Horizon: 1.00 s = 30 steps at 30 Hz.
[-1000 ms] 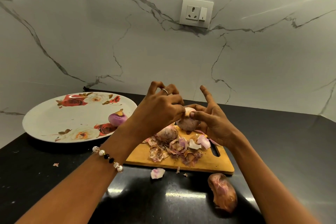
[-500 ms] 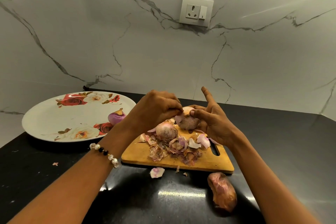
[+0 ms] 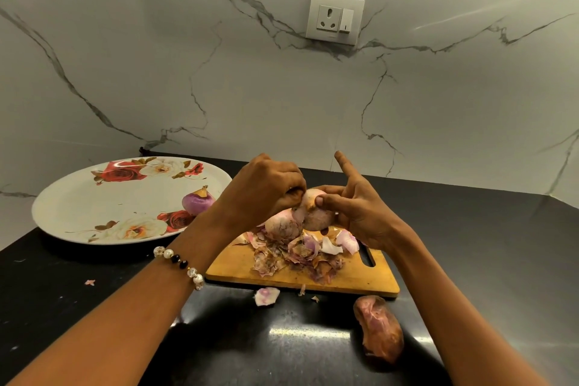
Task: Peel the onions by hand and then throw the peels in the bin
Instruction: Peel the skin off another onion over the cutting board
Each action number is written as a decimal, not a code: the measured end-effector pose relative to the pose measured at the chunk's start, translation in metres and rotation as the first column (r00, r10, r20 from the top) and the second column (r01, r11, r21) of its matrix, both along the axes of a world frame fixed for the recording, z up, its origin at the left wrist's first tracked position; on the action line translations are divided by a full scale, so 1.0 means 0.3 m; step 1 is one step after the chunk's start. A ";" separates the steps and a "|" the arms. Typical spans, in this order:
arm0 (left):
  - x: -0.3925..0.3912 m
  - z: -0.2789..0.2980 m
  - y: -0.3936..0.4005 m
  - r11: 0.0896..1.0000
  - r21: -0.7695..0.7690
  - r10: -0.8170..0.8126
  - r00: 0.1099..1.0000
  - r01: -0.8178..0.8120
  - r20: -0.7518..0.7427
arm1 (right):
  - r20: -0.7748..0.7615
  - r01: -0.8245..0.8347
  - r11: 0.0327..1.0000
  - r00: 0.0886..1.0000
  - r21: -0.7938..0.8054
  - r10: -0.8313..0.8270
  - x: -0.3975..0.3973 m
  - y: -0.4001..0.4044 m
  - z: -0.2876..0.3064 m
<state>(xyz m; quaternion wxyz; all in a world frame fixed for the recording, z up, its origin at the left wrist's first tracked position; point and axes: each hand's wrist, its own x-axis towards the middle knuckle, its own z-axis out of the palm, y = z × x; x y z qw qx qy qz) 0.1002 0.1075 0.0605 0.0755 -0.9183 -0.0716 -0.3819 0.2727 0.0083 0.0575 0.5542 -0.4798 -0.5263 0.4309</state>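
The right hand (image 3: pixel 354 210) holds the onion (image 3: pixel 316 213) just above the far end of the cutting board (image 3: pixel 354 279), thumb and fingers curled round its right side, the index finger pointing up and free. The left hand (image 3: pixel 266 194) is shut in a grip on a strip of skin at the top left of this onion, fingers curled tight. So the skin lies directly between the two hands, touching both, and I judge the next pull goes to the left and down, away from the right hand. The long axis of the onion I cannot tell.

Counting: one onion in the hands; a second onion (image 3: pixel 283 226) just under the left grip, on the board; a third, peeled onion (image 3: pixel 199 202) on the flowered plate (image 3: pixel 94 204), left of the left hand. One heap of peels (image 3: pixel 297 255) lies below both hands. On the worktop (image 3: pixel 470 244), toward the person, lie a loose peel (image 3: pixel 266 295) and one large brown piece (image 3: pixel 377 329). No bin is visible.
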 end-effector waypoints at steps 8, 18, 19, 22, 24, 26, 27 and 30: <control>-0.030 0.042 -0.003 0.972 -0.168 -0.148 0.984 0.163 0.098 | -0.005 0.039 0.999 0.999 -0.003 -0.039 0.010 0.003 0.008; -0.022 0.050 -0.029 0.965 -0.184 -0.181 0.983 0.185 0.038 | 0.018 0.013 1.000 1.000 -0.002 -0.013 0.008 -0.002 0.006; -0.023 0.052 -0.030 0.966 -0.182 -0.181 0.983 0.183 0.027 | 0.017 0.016 1.000 1.000 -0.003 -0.016 0.005 -0.001 0.005; -0.028 0.056 -0.028 0.959 -0.206 -0.199 0.980 0.194 -0.004 | 0.006 0.016 1.000 1.000 -0.011 -0.016 0.006 0.003 0.005; -0.032 0.059 -0.021 0.953 -0.222 -0.214 0.977 0.206 -0.013 | 0.006 0.015 1.000 1.000 -0.018 -0.015 0.008 0.004 0.003; -0.031 0.058 -0.016 0.955 -0.210 -0.219 0.975 0.210 -0.021 | 0.002 0.013 1.000 1.000 -0.017 -0.013 0.008 0.004 0.001; -0.031 0.056 -0.015 0.955 -0.206 -0.221 0.975 0.213 -0.017 | 0.000 0.012 1.000 1.000 -0.014 -0.012 0.008 0.004 0.000; -0.030 0.051 -0.013 0.948 -0.227 -0.229 0.973 0.225 0.010 | -0.015 0.023 1.000 1.000 -0.002 -0.023 0.005 0.005 0.000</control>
